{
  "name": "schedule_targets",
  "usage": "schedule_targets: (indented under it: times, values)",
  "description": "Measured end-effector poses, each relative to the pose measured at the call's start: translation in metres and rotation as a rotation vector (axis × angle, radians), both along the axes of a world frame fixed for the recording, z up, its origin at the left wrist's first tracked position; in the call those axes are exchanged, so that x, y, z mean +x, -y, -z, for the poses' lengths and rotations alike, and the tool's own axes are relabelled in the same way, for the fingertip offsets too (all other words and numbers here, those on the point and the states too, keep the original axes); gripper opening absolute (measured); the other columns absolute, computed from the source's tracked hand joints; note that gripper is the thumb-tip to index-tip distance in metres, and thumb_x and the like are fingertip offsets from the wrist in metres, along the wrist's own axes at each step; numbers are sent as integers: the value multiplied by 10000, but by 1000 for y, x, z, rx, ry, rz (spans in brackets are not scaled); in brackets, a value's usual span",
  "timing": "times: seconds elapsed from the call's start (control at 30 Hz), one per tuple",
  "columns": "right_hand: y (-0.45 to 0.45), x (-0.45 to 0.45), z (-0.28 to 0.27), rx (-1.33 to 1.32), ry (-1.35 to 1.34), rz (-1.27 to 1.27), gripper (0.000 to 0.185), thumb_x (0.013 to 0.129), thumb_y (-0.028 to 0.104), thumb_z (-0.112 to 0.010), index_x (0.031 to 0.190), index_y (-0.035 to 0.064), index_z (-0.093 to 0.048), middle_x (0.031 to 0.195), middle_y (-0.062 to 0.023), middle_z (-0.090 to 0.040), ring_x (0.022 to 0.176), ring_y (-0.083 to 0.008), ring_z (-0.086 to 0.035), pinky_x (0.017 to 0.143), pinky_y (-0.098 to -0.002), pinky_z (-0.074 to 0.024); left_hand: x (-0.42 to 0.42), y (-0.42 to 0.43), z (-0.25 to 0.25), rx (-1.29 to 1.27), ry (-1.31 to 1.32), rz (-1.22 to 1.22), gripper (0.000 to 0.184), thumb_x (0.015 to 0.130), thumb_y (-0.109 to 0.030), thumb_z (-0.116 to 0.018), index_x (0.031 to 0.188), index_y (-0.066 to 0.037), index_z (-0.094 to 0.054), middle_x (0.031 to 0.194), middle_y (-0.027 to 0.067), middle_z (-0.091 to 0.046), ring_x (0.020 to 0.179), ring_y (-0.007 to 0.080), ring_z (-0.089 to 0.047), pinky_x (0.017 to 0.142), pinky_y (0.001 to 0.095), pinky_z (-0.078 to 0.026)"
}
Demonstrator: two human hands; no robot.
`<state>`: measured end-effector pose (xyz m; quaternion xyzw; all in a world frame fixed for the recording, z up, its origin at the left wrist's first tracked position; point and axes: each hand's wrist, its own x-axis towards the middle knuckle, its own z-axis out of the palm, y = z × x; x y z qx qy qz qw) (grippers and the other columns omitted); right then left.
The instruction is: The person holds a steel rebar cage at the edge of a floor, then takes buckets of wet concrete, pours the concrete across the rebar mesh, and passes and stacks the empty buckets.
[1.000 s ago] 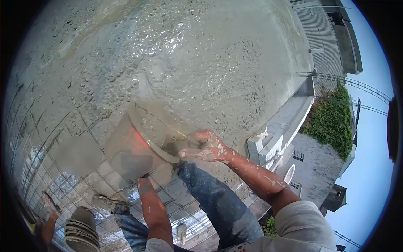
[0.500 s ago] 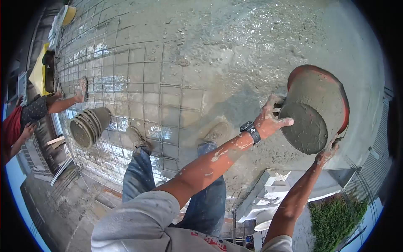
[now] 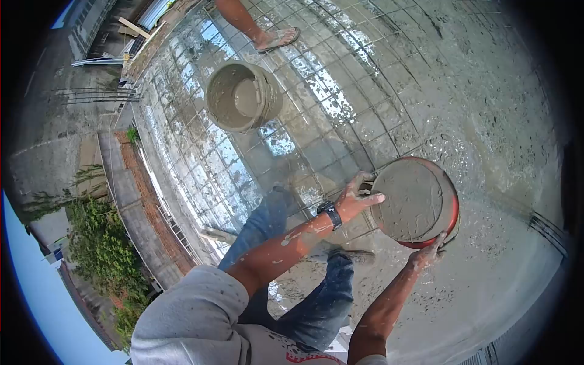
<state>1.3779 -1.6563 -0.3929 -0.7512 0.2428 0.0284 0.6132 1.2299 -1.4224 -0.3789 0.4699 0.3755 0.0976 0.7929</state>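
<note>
A cement-coated bucket [image 3: 406, 201] with a red rim is between my two hands above the wet concrete. Its round, smeared base faces me, and the rim shows behind it on the right. My left hand [image 3: 354, 199], with a dark watch on the wrist, grips the base edge on the left side, thumb towards me. My right hand [image 3: 427, 252] holds the red rim at the lower right; some of its fingers are hidden behind it. What lies under the bucket's mouth cannot be seen.
Grey stacked buckets [image 3: 267, 97] lie on the steel mesh [image 3: 377, 115] at upper centre. Beside them is another person's sandalled foot [image 3: 277, 39]. Wet concrete [image 3: 486, 176] spreads to the right. The slab edge, with a brick strip [image 3: 149, 194], runs along the left.
My view has swung left, bringing the stacked buckets and the other person's foot closer to the middle. The held bucket sits lower and further left in view, its base turned more squarely towards me.
</note>
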Motion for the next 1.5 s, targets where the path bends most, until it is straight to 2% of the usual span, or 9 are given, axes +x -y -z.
schedule_targets:
  times: [0.33,0.47,0.57,0.7,0.83,1.2,1.3,1.43,1.5]
  values:
    - [-471,-110,-176,11,246,-952,349,762,220,-754,953,-27,-598,903,-68,-604,778,-151,-541,704,-297,-467,-239,-298,-33,-469,425,-642,472,826,-134,-677,1245,-50,-476,1212,99,-519,1158,179,-481,928,328,-456]
    - [-576,-185,-183,-329,812,-1763,224,704,146,-775,794,39,-600,679,-102,-563,610,-289,-569,569,-339,-465,-319,-342,67,-224,-30,-910,416,852,-238,-627,1209,-59,-510,1125,84,-582,1049,194,-554,875,348,-477]
    - [-600,-230,-112,-279,958,-2161,447,564,192,-765,969,72,-623,837,-103,-603,776,-302,-609,668,-391,-494,-381,-359,151,-447,-286,-1197,523,847,-475,-575,1198,-90,-533,1133,70,-586,1009,187,-552,839,357,-463]
    - [-602,-270,-7,-660,1167,-2457,267,716,203,-616,969,119,-629,991,-73,-605,924,-265,-598,777,-393,-493,-380,-352,218,-667,-242,-1090,555,812,-582,-558,1167,-155,-557,1073,34,-599,916,166,-556,784,337,-457]
    - [-608,-253,51,-734,1138,-2460,234,740,183,-575,961,135,-636,979,-61,-605,904,-253,-598,765,-388,-492,-348,-357,260,-942,-86,-946,561,830,-588,-519,1217,-181,-534,1084,43,-597,972,185,-564,823,384,-458]
    - [-718,-122,53,-703,1062,-2376,321,694,280,-693,970,118,-668,949,-115,-664,909,-317,-631,766,-372,-496,-207,-461,149,-673,-214,-1129,627,718,-402,-744,1182,-23,-562,1151,81,-580,1005,193,-539,881,334,-407]
    - [-749,-134,33,-765,289,-2092,325,764,341,-677,949,75,-665,820,-147,-668,808,-351,-633,746,-373,-476,-201,-504,161,-500,-374,-1011,651,676,-371,-774,1151,26,-570,1137,126,-584,988,196,-547,876,332,-410]
    - [-780,-164,3,-578,39,-1597,485,785,456,-679,926,-7,-654,813,-165,-676,782,-307,-638,760,-384,-460,-228,-529,195,740,-773,138,270,875,-154,-500,1109,-188,-628,1108,65,-646,956,249,-627,847,393,-438]
    - [-773,-171,22,-508,-31,-1549,594,784,492,-674,976,-69,-629,978,-190,-658,923,-300,-615,842,-381,-450,-251,-545,159,748,-817,257,321,909,-172,-402,1125,-279,-614,1144,43,-623,976,269,-621,827,408,-454]
